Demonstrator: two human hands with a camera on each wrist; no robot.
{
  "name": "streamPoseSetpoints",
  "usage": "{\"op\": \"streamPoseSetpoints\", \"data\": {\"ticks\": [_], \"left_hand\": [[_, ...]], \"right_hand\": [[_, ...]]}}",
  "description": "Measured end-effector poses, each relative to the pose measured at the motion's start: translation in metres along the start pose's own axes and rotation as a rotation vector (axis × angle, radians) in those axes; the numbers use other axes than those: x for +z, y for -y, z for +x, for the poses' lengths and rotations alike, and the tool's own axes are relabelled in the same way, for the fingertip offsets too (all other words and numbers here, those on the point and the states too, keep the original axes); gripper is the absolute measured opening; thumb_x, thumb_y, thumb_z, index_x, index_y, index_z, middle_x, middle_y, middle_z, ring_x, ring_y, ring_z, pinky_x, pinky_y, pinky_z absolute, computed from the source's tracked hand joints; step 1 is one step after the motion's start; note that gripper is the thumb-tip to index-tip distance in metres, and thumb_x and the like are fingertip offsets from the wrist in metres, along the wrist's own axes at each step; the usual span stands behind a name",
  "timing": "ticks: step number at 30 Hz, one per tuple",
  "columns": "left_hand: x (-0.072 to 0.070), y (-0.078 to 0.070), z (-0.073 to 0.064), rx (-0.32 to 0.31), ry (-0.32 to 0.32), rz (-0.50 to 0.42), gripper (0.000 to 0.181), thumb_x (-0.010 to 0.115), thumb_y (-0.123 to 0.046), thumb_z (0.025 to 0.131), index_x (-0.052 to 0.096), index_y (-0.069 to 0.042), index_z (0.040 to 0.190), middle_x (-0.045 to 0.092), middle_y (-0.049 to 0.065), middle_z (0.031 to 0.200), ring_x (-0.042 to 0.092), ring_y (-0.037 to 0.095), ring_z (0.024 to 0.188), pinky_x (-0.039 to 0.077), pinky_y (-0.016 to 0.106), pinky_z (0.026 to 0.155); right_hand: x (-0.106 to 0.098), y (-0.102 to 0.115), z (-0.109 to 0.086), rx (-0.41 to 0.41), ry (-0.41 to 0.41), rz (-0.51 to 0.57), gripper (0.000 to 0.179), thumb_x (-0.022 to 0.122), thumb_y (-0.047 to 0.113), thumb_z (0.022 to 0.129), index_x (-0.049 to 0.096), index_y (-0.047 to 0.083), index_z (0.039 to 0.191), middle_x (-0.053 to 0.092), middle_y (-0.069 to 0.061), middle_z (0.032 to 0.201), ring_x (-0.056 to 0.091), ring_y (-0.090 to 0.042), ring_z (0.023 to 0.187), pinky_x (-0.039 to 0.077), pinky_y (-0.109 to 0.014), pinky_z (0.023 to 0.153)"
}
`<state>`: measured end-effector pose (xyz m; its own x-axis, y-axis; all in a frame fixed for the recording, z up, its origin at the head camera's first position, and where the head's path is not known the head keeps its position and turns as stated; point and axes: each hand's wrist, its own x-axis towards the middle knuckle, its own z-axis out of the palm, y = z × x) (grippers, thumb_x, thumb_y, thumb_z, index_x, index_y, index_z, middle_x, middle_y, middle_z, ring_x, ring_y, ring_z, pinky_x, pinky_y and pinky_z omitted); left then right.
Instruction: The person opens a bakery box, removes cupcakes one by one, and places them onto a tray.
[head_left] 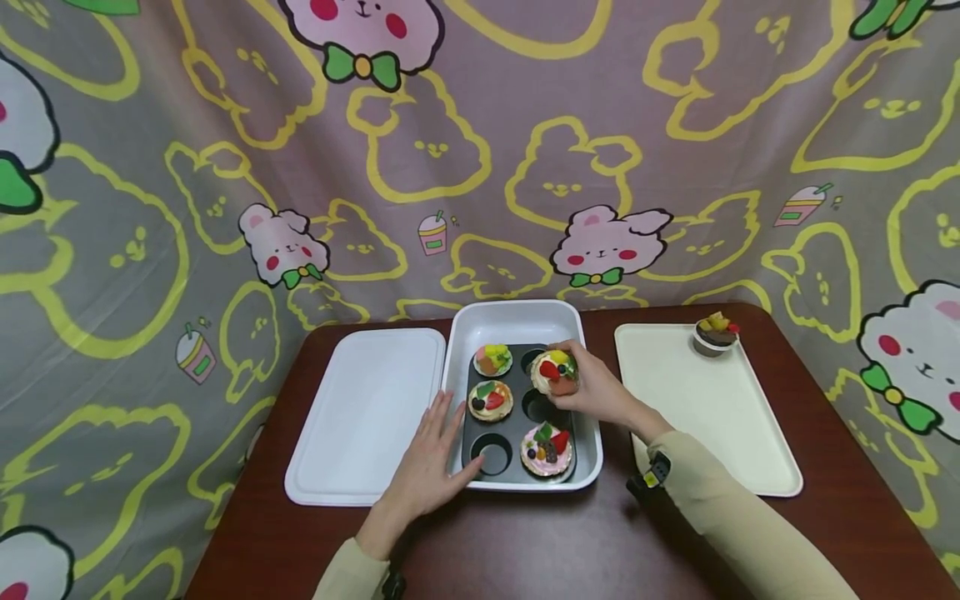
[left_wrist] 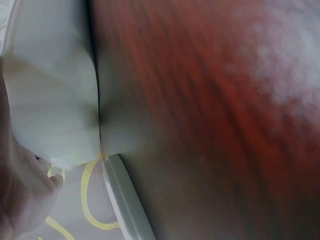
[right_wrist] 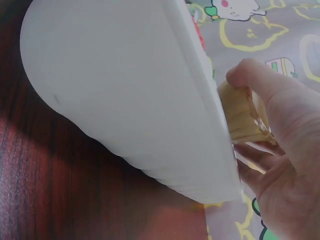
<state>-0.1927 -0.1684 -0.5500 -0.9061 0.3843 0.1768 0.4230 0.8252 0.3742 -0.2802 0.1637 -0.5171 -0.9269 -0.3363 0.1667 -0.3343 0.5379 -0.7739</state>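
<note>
In the head view my right hand (head_left: 602, 390) grips a fruit-topped cupcake (head_left: 552, 374) above the right side of a dark muffin pan (head_left: 517, 414). Its thumb and fingers pinch the cupcake's pale tan side (right_wrist: 240, 115) in the right wrist view. The pan lies inside a deep white container (head_left: 517, 318). With fingers spread, my left hand (head_left: 423, 467) rests at the container's left edge, thumb reaching over the front-left cup. Three other cupcakes sit in the pan: one back left (head_left: 492, 360), one middle left (head_left: 491, 402), and a pink-creamed one (head_left: 547, 450) front right.
A white lid-like tray (head_left: 360, 417) lies left of the container on the brown table (head_left: 525, 542). To the right is a cream tray (head_left: 712, 417), with a chocolate cupcake (head_left: 715, 335) at its far right corner. A patterned cloth (head_left: 495, 167) hangs behind and at both sides.
</note>
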Motion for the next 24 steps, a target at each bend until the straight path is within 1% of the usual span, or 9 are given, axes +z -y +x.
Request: {"op": "streamPoseSetpoints", "data": {"ticks": [5, 7, 9, 12, 14, 16, 19, 20, 24], "left_hand": [[0.0, 0.0, -0.001, -0.012, 0.01, -0.003, 0.092, 0.07, -0.057, 0.098, 0.043, -0.005, 0.168, 0.026, 0.023, 0.182, 0.021, 0.041, 0.172, 0.029, 0.061, 0.137], [0.001, 0.0, -0.001, -0.013, 0.01, -0.005, 0.092, 0.07, -0.057, 0.098, 0.043, -0.005, 0.168, 0.027, 0.022, 0.182, 0.021, 0.041, 0.172, 0.029, 0.061, 0.137], [0.001, 0.001, 0.0, -0.01, 0.007, -0.005, 0.091, 0.07, -0.057, 0.098, 0.044, -0.005, 0.168, 0.027, 0.023, 0.181, 0.021, 0.041, 0.172, 0.029, 0.062, 0.137], [0.001, 0.001, 0.0, -0.007, 0.009, -0.007, 0.091, 0.07, -0.057, 0.098, 0.043, -0.005, 0.168, 0.027, 0.023, 0.182, 0.021, 0.041, 0.172, 0.029, 0.061, 0.137], [0.001, 0.001, -0.001, -0.007, 0.009, -0.008, 0.091, 0.07, -0.057, 0.098, 0.043, -0.005, 0.168, 0.027, 0.023, 0.182, 0.021, 0.041, 0.172, 0.029, 0.062, 0.137], [0.001, 0.001, -0.001, -0.008, 0.008, -0.008, 0.091, 0.07, -0.057, 0.098, 0.043, -0.005, 0.168, 0.027, 0.023, 0.182, 0.021, 0.041, 0.172, 0.029, 0.062, 0.137], [0.0, 0.0, -0.001, -0.01, 0.007, -0.008, 0.091, 0.07, -0.057, 0.098, 0.044, -0.005, 0.168, 0.027, 0.022, 0.182, 0.021, 0.041, 0.172, 0.029, 0.062, 0.137], [0.0, 0.0, -0.001, -0.01, 0.009, -0.007, 0.091, 0.07, -0.057, 0.098, 0.043, -0.005, 0.168, 0.027, 0.022, 0.182, 0.021, 0.041, 0.172, 0.029, 0.062, 0.137], [0.0, 0.001, 0.0, -0.007, 0.006, -0.011, 0.09, 0.07, -0.057, 0.098, 0.044, -0.005, 0.168, 0.027, 0.022, 0.182, 0.021, 0.041, 0.172, 0.029, 0.063, 0.136]], "right_hand": [[-0.002, -0.003, -0.002, -0.012, -0.05, 0.013, 0.077, 0.092, 0.002, 0.081, 0.046, 0.003, 0.143, 0.066, -0.025, 0.14, 0.07, -0.039, 0.122, 0.059, -0.061, 0.109], [-0.004, -0.005, -0.003, -0.009, -0.067, 0.028, 0.077, 0.091, 0.0, 0.081, 0.045, 0.002, 0.144, 0.065, -0.027, 0.137, 0.068, -0.041, 0.122, 0.058, -0.064, 0.109], [-0.005, -0.006, -0.004, -0.002, -0.081, 0.058, 0.077, 0.09, -0.002, 0.082, 0.046, 0.002, 0.145, 0.064, -0.027, 0.137, 0.067, -0.042, 0.122, 0.058, -0.062, 0.11], [-0.009, -0.009, -0.004, 0.0, -0.096, 0.128, 0.075, 0.089, -0.005, 0.083, 0.05, 0.0, 0.147, 0.065, -0.027, 0.139, 0.067, -0.036, 0.121, 0.059, -0.047, 0.108], [-0.012, -0.011, -0.004, 0.008, -0.094, 0.189, 0.076, 0.089, -0.006, 0.084, 0.052, -0.001, 0.15, 0.066, -0.027, 0.141, 0.067, -0.029, 0.117, 0.057, -0.032, 0.102], [-0.015, -0.013, -0.005, 0.026, -0.094, 0.249, 0.077, 0.088, -0.007, 0.085, 0.051, -0.002, 0.152, 0.066, -0.029, 0.142, 0.067, -0.022, 0.113, 0.055, -0.023, 0.095], [-0.021, -0.014, -0.007, 0.075, -0.093, 0.306, 0.08, 0.088, -0.003, 0.088, 0.046, 0.001, 0.157, 0.064, -0.029, 0.147, 0.063, -0.016, 0.113, 0.053, -0.019, 0.092], [-0.023, -0.015, -0.008, 0.094, -0.096, 0.321, 0.082, 0.087, -0.003, 0.089, 0.044, 0.002, 0.158, 0.064, -0.029, 0.148, 0.063, -0.016, 0.114, 0.053, -0.018, 0.094], [-0.029, -0.016, -0.01, 0.14, -0.112, 0.39, 0.085, 0.085, -0.005, 0.09, 0.035, -0.001, 0.158, 0.06, -0.031, 0.154, 0.063, -0.003, 0.117, 0.05, -0.011, 0.101]]}}
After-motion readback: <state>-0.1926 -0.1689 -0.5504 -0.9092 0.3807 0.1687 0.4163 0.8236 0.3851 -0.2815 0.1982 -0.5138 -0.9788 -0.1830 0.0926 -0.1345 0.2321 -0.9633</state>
